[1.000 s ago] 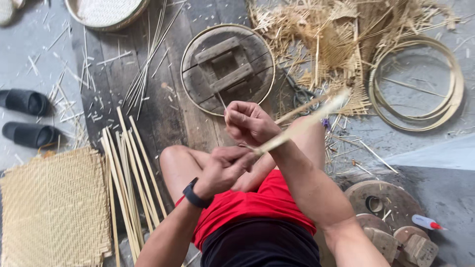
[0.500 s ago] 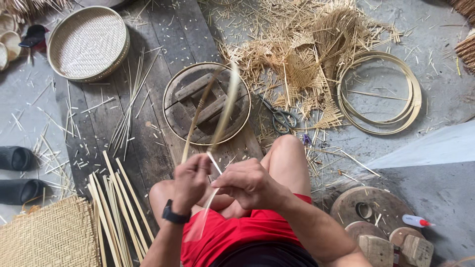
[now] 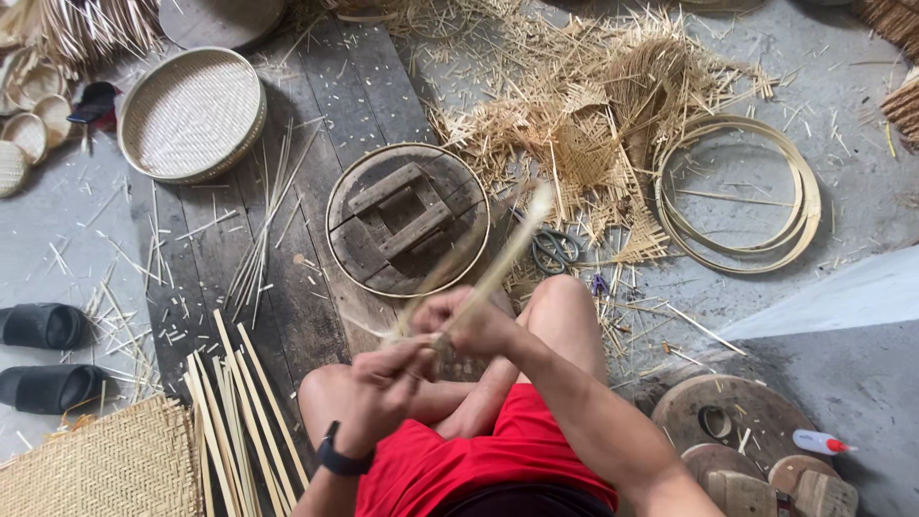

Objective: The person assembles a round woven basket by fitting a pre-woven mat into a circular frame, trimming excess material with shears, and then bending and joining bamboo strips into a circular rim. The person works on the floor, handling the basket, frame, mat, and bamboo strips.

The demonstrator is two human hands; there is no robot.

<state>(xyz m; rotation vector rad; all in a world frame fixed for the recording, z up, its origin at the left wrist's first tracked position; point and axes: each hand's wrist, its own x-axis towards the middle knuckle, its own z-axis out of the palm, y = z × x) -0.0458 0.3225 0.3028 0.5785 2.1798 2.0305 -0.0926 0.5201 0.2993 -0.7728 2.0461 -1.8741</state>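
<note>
Head view: left hand (image 3: 388, 378) and right hand (image 3: 469, 325) pinch a bamboo strip (image 3: 498, 263), fingers pressed together at its near end. Strip looks light, thin, springy; best held low, beside the fingers.

A small white tube with a red cap (image 3: 822, 442) lies on the grey floor near the lower right corner, just beside round wooden discs (image 3: 720, 421).

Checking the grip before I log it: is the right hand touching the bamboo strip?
Touching. In the head view the right hand is closed around the lower end of the bamboo strip, which runs up out of the fist; the left hand meets it just below.
</note>
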